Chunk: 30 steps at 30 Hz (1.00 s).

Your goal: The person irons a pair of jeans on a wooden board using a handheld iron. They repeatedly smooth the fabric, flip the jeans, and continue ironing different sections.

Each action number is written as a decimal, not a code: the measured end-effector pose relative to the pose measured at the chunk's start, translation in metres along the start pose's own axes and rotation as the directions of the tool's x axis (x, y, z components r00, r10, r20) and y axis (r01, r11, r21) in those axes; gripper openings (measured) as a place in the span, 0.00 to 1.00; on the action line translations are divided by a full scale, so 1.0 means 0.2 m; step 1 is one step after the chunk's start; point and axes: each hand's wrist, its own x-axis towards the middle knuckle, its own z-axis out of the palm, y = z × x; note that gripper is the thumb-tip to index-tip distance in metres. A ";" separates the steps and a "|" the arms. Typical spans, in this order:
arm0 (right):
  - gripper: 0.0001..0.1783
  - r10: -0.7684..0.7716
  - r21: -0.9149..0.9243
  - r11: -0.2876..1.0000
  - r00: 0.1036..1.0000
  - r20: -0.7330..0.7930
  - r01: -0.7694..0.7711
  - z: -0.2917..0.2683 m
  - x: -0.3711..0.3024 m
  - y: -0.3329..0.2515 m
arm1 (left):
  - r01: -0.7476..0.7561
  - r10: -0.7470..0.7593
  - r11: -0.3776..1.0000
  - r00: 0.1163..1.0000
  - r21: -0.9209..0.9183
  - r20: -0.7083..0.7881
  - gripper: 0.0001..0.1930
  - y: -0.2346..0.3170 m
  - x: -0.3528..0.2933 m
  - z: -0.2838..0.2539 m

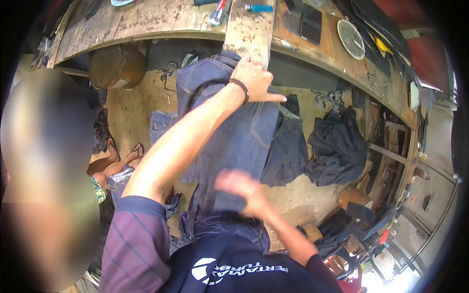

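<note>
A pair of dark blue jeans point(234, 132) lies stretched out in front of me, from the narrow wooden board point(247, 41) down toward my lap. Its stitched pocket shows on the right. My left hand point(253, 80), with a black band at the wrist, is closed on the far end of the jeans, fingers curled and thumb pointing right. Over the nearer part of the cloth is my right hand point(238, 184), smeared by motion, so its fingers cannot be made out.
More jeans point(288, 151) and a dark heap of cloth point(337, 146) lie on the right. A workbench point(161, 19) curves across the back, bearing a phone point(311, 27), a round disc point(351, 39) and a blue lighter point(259, 8). Someone's sandalled foot point(134, 152) shows at left.
</note>
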 end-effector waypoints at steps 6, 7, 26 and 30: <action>0.40 -0.034 -0.107 0.994 0.988 -0.150 0.018 0.15 -0.12 -0.06 | 0.010 -0.007 0.999 0.999 0.051 -0.053 0.49 0.02 -0.01 0.01; 0.42 -0.068 0.042 0.996 0.988 -0.140 0.075 0.22 -0.18 -0.08 | -0.046 0.048 0.999 0.992 0.014 -0.117 0.49 -0.01 -0.03 0.00; 0.41 -0.142 -0.277 0.955 0.981 -0.133 0.101 -0.21 0.31 -0.02 | 0.250 -0.284 0.956 0.920 -0.155 -0.271 0.67 0.03 -0.45 0.09; 0.40 -0.104 -0.082 0.992 0.993 -0.059 0.099 -0.03 0.07 0.00 | 0.282 -0.311 0.946 0.927 -0.158 -0.211 0.67 0.03 -0.46 0.06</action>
